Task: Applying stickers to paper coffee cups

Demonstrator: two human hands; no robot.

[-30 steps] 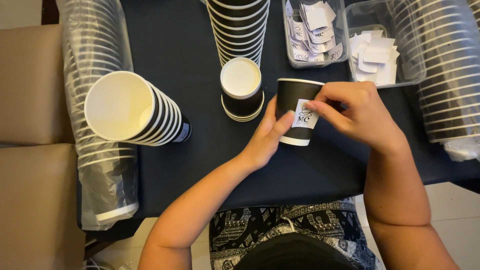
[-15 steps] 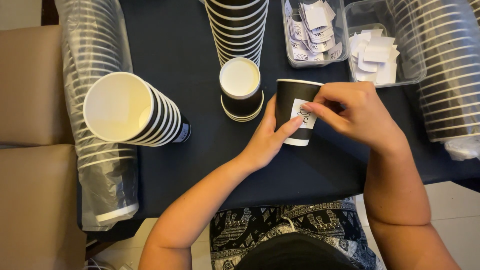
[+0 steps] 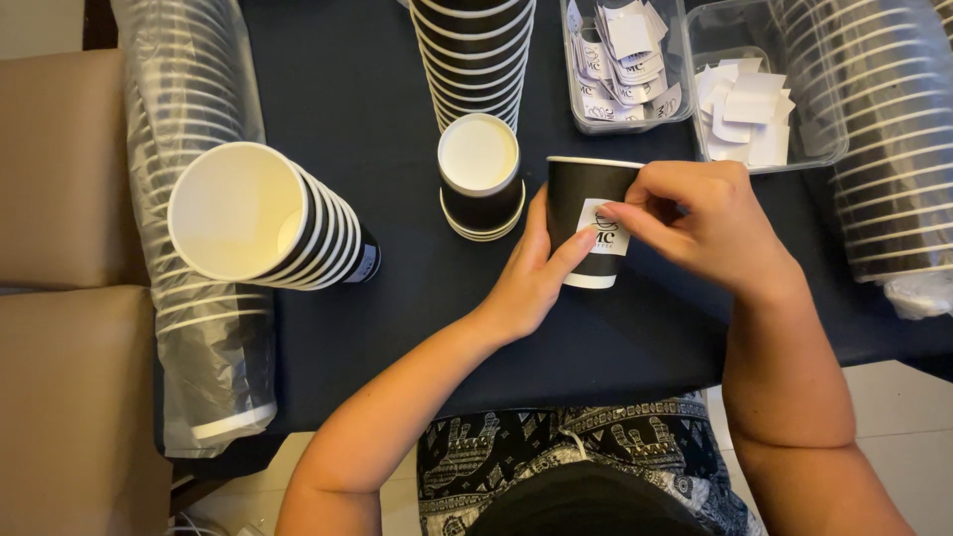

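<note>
Hands (image 3: 531,273) on black cup (image 3: 586,194)

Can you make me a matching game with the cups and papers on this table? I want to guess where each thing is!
Things:
1. sticker
2. white slips
3. lying cup stack
4. short cup stack

Places:
A. in a clear tub at the top right
B. on its side at the left, open end towards the camera
C. on the black cup between the left hand and right hand
D. upright, just left of the held cup

Pairs: 1-C, 2-A, 3-B, 4-D
</note>
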